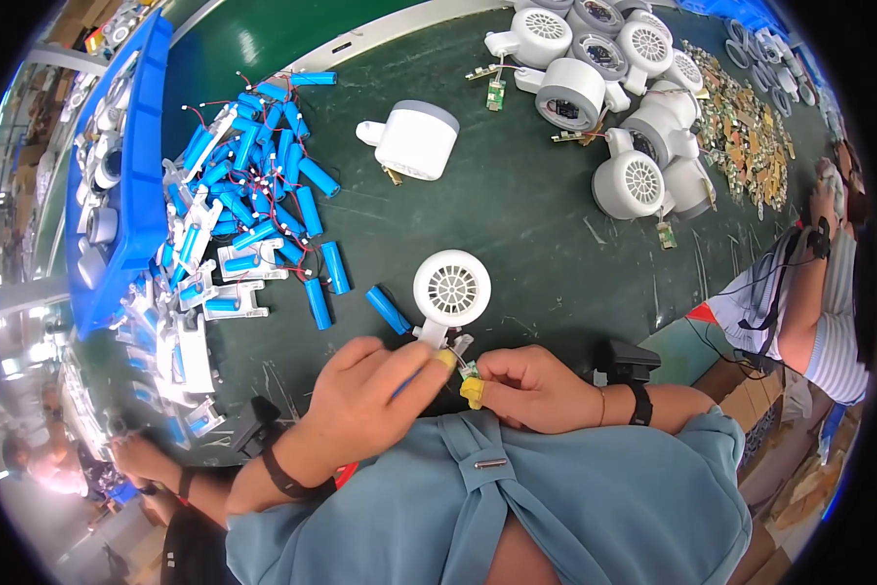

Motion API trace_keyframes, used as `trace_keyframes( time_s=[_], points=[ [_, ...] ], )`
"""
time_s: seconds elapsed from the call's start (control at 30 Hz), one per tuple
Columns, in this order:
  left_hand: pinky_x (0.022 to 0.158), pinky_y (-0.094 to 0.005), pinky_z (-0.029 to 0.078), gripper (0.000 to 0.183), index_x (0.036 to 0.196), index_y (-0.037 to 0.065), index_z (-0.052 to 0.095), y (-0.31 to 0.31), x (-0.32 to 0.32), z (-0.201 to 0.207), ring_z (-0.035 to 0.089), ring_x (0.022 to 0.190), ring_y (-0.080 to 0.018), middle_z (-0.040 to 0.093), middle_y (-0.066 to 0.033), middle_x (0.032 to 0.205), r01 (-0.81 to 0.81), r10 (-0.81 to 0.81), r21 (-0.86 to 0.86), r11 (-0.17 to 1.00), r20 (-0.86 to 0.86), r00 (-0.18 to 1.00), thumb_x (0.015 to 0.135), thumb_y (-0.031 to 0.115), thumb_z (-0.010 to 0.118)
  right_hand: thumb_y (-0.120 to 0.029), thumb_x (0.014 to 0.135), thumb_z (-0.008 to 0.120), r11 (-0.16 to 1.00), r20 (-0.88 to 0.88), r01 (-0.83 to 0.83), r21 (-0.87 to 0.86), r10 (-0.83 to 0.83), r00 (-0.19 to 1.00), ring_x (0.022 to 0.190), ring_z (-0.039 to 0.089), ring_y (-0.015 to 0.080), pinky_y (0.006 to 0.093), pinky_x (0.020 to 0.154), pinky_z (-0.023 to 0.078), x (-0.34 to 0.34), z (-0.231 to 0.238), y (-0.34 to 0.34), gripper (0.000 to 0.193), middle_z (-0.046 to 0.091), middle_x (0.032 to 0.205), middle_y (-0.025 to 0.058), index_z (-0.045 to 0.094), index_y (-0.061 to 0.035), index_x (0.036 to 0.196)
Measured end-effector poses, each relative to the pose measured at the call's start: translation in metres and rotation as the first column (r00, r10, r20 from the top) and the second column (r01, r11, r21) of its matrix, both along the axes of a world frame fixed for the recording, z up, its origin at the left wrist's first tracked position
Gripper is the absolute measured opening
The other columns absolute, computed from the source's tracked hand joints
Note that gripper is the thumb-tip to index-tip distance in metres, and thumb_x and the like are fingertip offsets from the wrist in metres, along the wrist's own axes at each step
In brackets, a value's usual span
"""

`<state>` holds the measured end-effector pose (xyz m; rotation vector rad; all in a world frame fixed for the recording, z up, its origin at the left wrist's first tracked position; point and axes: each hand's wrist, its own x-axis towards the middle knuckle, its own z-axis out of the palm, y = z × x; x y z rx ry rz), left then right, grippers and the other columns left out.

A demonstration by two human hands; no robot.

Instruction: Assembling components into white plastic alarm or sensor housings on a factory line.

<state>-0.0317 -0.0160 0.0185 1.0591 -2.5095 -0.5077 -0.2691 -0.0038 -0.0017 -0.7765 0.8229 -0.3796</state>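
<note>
Left fingers [425,383] curled at housing [453,289], right fingers [472,392] pinching circuit board [470,370]

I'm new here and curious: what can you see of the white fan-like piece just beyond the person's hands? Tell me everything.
The white piece has a round, plastic-looking head and a short, narrower handle. Its grille faces the camera, with dark slots between white ribs radiating from the centre, inside a smooth rim. It is at the near side of the green table, handle toward the person; whether it rests there is unclear. The handle meets the fingers of the left hand, which partly hide its end.
</note>
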Motion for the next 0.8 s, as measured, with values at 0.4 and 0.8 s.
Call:
trace_keyframes(
  time_s=[0.4,0.8],
  points=[
    [0.057,-0.0245,0.05,0.018,0.092,0.004,0.066,-0.014,-0.023,-0.01,0.062,0.068,-0.0134,0.065,-0.0132,0.102,0.497,-0.488,-0.216,0.84,0.096,0.867,0.076,0.01,0.066,-0.013,0.098,0.055,0.975,0.162,-0.187,0.121,0.167,0.973,0.057,0.039,0.002,0.0229,0.05,0.031,-0.03,-0.002,0.001,0.02,0.048,0.064,-0.0046,0.057,-0.0038,0.08],
    [0.058,-0.0281,0.051,0.025,0.096,0.003,0.065,-0.032,0.001,-0.02,0.061,0.066,-0.018,0.063,-0.0114,0.1,0.441,-0.445,0.075,0.894,0.242,0.862,0.074,0.012,0.066,-0.016,0.095,0.058,0.97,0.176,-0.224,0.089,0.206,0.963,0.063,0.037,0.0033,0.0253,0.056,0.033,-0.043,0.01,0.005,0.027,0.044,0.065,-0.0034,0.052,-0.0029,0.073]
  ],
)
